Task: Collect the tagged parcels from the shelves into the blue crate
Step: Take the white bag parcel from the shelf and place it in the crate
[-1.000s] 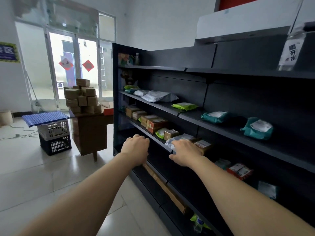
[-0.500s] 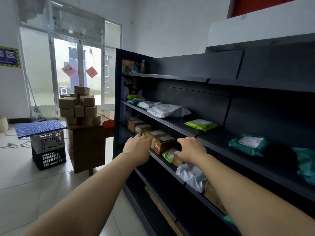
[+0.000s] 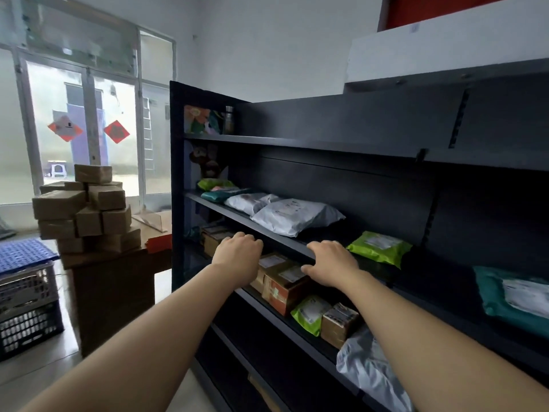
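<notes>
Parcels (image 3: 280,291) lie on the dark shelves (image 3: 297,143): brown cartons under the hands, a grey bag (image 3: 297,215) and a green bag (image 3: 378,248) one level up. Over the last second the view has slid left along the rack and both hands have risen to the cartons, so a pick here looks likely. Left hand (image 3: 237,257) and right hand (image 3: 332,263) show curled knuckles, fingertips hidden; whether either grips anything cannot be told. Blue crate (image 3: 26,252) stands well apart, at left. The white labels are too blurred to read.
</notes>
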The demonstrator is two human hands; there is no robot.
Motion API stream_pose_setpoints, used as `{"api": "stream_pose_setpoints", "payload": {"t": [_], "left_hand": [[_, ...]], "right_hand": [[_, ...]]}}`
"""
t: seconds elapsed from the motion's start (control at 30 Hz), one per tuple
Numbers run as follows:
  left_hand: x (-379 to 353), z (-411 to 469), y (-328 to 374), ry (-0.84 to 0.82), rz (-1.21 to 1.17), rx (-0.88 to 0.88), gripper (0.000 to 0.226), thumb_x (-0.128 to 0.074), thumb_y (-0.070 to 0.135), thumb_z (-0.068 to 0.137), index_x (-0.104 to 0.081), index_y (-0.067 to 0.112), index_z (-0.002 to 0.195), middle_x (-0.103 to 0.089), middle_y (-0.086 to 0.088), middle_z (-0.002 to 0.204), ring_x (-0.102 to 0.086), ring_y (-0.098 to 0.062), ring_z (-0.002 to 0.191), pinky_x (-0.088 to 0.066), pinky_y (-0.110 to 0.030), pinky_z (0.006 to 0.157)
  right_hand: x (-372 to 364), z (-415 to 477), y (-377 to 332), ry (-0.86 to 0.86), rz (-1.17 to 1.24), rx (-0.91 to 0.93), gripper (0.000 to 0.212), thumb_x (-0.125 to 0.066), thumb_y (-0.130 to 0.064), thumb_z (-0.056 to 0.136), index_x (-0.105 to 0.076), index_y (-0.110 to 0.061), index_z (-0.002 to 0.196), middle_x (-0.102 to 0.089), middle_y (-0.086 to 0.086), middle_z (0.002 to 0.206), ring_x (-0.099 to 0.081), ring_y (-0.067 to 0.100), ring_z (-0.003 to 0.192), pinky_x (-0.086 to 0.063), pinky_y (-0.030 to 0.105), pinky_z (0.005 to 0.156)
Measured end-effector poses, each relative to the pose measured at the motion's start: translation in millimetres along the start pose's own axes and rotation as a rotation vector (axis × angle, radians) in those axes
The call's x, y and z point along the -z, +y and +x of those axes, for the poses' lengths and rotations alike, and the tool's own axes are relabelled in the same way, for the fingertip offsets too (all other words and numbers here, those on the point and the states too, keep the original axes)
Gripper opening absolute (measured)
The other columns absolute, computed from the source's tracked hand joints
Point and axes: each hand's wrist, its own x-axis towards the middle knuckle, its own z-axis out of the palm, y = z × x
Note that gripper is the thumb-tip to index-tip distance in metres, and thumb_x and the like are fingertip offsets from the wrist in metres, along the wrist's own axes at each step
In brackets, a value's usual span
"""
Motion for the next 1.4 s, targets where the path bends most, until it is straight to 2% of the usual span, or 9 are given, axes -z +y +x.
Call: {"api": "stream_pose_setpoints", "payload": {"t": [0.23, 0.43, 0.7, 0.77, 0.87, 1.03, 1.1, 1.2, 1.4], "left_hand": [[-31, 76, -41, -0.048, -0.049, -0.037, 0.043, -0.053, 0.025, 0.092, -0.049, 0.015, 0.134, -0.052, -0.004, 0.132, -0.043, -0.024, 0.127, -0.04, -0.038, 0.102], [-66, 144, -61, -0.035, -0.07, -0.057, 0.029, -0.056, 0.029, 0.091, -0.055, 0.015, 0.115, -0.057, -0.004, 0.117, -0.049, -0.025, 0.117, -0.043, -0.038, 0.091], [-104, 258, -73, -0.044, -0.081, -0.099, 0.028, -0.053, 0.032, 0.093, -0.054, 0.014, 0.115, -0.056, -0.006, 0.119, -0.048, -0.026, 0.119, -0.043, -0.037, 0.089], [-117, 283, -75, -0.067, -0.104, -0.09, 0.03, -0.053, 0.034, 0.093, -0.053, 0.014, 0.116, -0.055, -0.007, 0.121, -0.047, -0.027, 0.12, -0.042, -0.038, 0.091], [-140, 315, -77, -0.129, -0.147, -0.067, 0.037, -0.05, 0.041, 0.095, -0.051, 0.014, 0.121, -0.054, -0.008, 0.124, -0.049, -0.028, 0.119, -0.042, -0.039, 0.093], [-186, 383, -72, -0.214, -0.276, -0.092, 0.045, -0.038, 0.045, 0.098, -0.043, 0.015, 0.13, -0.05, -0.012, 0.132, -0.045, -0.033, 0.123, -0.04, -0.045, 0.101], [-198, 408, -70, -0.27, -0.331, -0.101, 0.046, -0.035, 0.046, 0.098, -0.042, 0.015, 0.131, -0.048, -0.013, 0.134, -0.044, -0.035, 0.125, -0.038, -0.047, 0.102], [-210, 437, -78, -0.352, -0.398, -0.159, 0.051, -0.034, 0.051, 0.096, -0.043, 0.013, 0.13, -0.049, -0.014, 0.134, -0.047, -0.036, 0.123, -0.041, -0.045, 0.102], [-215, 444, -80, -0.393, -0.54, 0.092, 0.052, -0.035, 0.037, 0.096, -0.035, 0.01, 0.141, -0.042, -0.018, 0.145, -0.037, -0.039, 0.134, -0.035, -0.046, 0.109]], "right_hand": [[-17, 82, -2, -0.003, 0.007, -0.082, 0.057, -0.058, -0.047, 0.089, -0.045, -0.019, 0.137, -0.05, 0.007, 0.136, -0.042, 0.029, 0.128, -0.044, 0.042, 0.099], [-39, 154, 13, 0.003, 0.074, -0.156, 0.059, -0.06, -0.044, 0.088, -0.043, -0.019, 0.139, -0.049, 0.007, 0.14, -0.044, 0.029, 0.13, -0.043, 0.038, 0.098], [-54, 260, 43, -0.015, 0.283, -0.304, 0.045, -0.061, -0.043, 0.085, -0.055, -0.013, 0.118, -0.06, 0.006, 0.123, -0.059, 0.025, 0.105, -0.05, 0.029, 0.08], [-60, 282, 51, -0.014, 0.333, -0.353, 0.045, -0.06, -0.041, 0.085, -0.055, -0.014, 0.12, -0.061, 0.007, 0.122, -0.061, 0.024, 0.1, -0.053, 0.03, 0.082], [-71, 309, 60, -0.018, 0.378, -0.456, 0.05, -0.06, -0.041, 0.089, -0.051, -0.012, 0.129, -0.057, 0.009, 0.128, -0.058, 0.026, 0.11, -0.051, 0.029, 0.086], [-93, 345, 78, 0.045, 0.587, -0.601, 0.029, -0.062, -0.032, 0.087, -0.062, -0.014, 0.109, -0.065, 0.006, 0.113, -0.061, 0.024, 0.102, -0.053, 0.035, 0.091], [-100, 353, 84, 0.08, 0.71, -0.69, 0.02, -0.063, -0.029, 0.088, -0.057, -0.015, 0.101, -0.061, 0.001, 0.101, -0.058, 0.02, 0.096, -0.052, 0.029, 0.084], [-108, 367, 84, 0.131, 0.85, -0.809, 0.037, -0.066, -0.024, 0.086, -0.058, -0.009, 0.119, -0.063, 0.005, 0.106, -0.06, 0.021, 0.096, -0.051, 0.026, 0.072], [-116, 369, 79, 0.252, 0.96, -0.835, 0.035, -0.049, 0.004, 0.086, -0.062, -0.008, 0.116, -0.063, 0.008, 0.096, -0.057, 0.019, 0.077, -0.044, 0.022, 0.053]]}}
